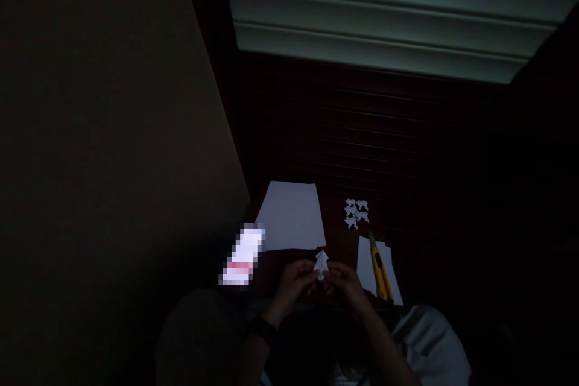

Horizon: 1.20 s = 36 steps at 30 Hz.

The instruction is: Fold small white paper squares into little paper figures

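Between my two hands is a small white folded paper piece (321, 262), its pointed end facing away from me. My left hand (299, 277) pinches its lower left side, the thumb lying on the paper. From the other side my right hand (342, 279) grips the lower right, thumb also on top. The fingers beneath the paper are partly hidden in the dark. Beyond my hands lies a stack of white paper sheets (292, 216). Several small folded paper figures (356, 212) sit in a cluster farther back on the right.
A yellow utility knife (381, 270) lies on smaller white paper pieces (365, 268) to the right. At the left is a lit, pixelated phone screen (243, 256). A wall (136, 102) rises on the left, and slatted panels (384, 18) stand behind the dark table. The scene is dim.
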Available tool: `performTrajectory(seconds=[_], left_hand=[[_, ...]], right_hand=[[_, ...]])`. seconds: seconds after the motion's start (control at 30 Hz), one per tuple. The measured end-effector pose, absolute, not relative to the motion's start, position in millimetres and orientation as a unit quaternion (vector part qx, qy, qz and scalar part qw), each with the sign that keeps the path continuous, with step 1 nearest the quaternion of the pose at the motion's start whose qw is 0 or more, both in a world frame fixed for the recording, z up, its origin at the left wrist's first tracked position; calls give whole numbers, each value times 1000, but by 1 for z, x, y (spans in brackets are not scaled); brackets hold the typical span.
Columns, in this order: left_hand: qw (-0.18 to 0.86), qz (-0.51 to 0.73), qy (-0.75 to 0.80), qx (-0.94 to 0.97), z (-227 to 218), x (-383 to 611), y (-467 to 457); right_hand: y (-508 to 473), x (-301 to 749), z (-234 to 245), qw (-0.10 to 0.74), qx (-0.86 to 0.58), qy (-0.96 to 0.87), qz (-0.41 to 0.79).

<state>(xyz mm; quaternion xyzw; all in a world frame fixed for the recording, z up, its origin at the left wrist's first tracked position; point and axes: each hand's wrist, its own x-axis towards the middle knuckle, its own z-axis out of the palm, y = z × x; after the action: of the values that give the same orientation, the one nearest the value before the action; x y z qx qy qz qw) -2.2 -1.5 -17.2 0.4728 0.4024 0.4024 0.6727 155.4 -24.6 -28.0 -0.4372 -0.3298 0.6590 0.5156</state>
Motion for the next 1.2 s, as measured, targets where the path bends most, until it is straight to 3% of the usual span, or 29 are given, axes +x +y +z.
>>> performTrajectory(seconds=[1.2], left_hand=[[715, 378, 356, 469, -6, -7, -2]], right_hand=[[-29, 157, -19, 472, -440, -403, 649]])
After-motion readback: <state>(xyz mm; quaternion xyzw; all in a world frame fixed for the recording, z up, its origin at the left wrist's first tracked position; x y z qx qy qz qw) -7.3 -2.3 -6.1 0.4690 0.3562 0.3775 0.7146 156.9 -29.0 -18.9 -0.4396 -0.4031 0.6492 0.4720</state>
